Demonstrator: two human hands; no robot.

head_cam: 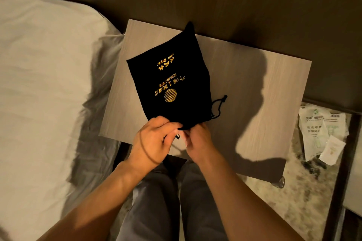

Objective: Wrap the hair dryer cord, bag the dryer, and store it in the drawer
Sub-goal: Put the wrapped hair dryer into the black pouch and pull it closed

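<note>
Bag (172, 76) mouth at nightstand (254, 88) near edge, pinched by both hands (151, 139) (197, 139).

black bag (176, 84) between both hands

I count one black bag (176, 84) on one bedside table (254, 76), with one drawstring (218, 106) trailing from its side. My two hands, left hand (152, 139) and right hand (197, 143), meet at its mouth. One bed (49, 76) lies to my left, and several paper packets (321, 133) on the floor at right
</note>
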